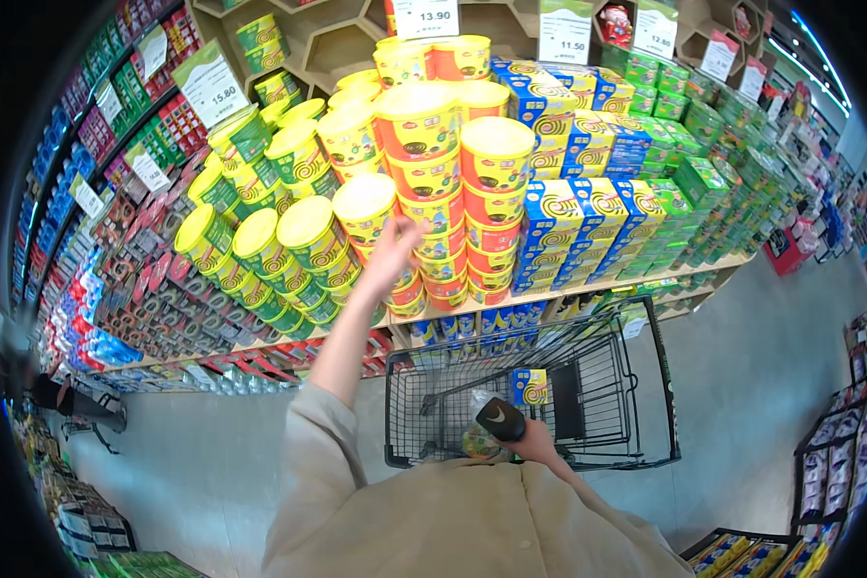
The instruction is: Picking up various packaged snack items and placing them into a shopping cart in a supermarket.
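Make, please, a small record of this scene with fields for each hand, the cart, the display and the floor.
Left hand: raised at a yellow-lidded round plastic tub; contact unclear
Right hand: low, at a black rounded object; grip partly hidden
Cart: black wire shopping cart, holding a blue-and-yellow box
Display: stacked tubs, with blue-and-yellow cardboard boxes and green boxes to their right
Floor: grey, smooth

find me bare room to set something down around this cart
Left end of the cart looks bare, left of the blue-yellow box and bag; so does the floor between the cart and far-right shelves. Crowded: the stacked tubs around the left hand.
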Motion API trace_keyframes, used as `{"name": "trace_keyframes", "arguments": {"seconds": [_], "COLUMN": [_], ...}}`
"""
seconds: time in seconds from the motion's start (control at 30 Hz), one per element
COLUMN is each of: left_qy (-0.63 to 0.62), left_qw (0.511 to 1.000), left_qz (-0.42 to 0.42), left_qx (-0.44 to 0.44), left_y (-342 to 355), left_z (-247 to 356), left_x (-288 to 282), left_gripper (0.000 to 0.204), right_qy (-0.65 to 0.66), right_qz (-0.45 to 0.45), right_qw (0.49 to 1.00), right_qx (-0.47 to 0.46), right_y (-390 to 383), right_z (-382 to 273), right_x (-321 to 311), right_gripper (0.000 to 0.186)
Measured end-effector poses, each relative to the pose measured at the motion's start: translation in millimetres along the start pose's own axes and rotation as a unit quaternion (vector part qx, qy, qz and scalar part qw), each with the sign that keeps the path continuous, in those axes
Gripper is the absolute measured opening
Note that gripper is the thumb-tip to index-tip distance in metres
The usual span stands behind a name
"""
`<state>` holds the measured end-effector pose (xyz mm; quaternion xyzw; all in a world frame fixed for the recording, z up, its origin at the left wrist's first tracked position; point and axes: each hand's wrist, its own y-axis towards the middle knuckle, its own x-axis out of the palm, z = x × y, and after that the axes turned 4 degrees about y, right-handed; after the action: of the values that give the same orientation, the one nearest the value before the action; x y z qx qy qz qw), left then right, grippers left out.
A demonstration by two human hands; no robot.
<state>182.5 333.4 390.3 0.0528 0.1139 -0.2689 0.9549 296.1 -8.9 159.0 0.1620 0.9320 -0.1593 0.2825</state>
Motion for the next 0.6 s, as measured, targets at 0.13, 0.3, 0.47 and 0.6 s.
{"name": "trace_keyframes", "arguments": {"seconds": [0.13, 0.3, 0.47, 0.6], "left_qy": [-0.038, -0.054, -0.136, -0.206], "left_qw": [0.998, 0.988, 0.983, 0.966], "left_qz": [0.051, 0.091, -0.001, -0.015], "left_qx": [-0.031, -0.115, -0.127, -0.157], "left_y": [40.7, 97.9, 116.3, 115.2], "left_z": [70.2, 103.8, 118.4, 122.8], "left_x": [-4.0, -7.9, -22.4, -37.5], "left_gripper": [0.086, 0.101, 0.091, 0.091], "right_qy": [0.024, 0.012, 0.001, 0.026], "right_qz": [-0.019, 0.006, 0.014, 0.035], "right_qw": [0.999, 1.0, 0.999, 0.999], "right_qx": [-0.011, 0.023, 0.032, 0.0], "right_y": [-2.8, -1.5, -3.7, -2.8], "right_z": [2.2, 20.7, 16.9, 15.2], "right_x": [-4.6, -4.3, -7.6, -5.4], "right_gripper": [0.051, 0.055, 0.057, 0.056]}}
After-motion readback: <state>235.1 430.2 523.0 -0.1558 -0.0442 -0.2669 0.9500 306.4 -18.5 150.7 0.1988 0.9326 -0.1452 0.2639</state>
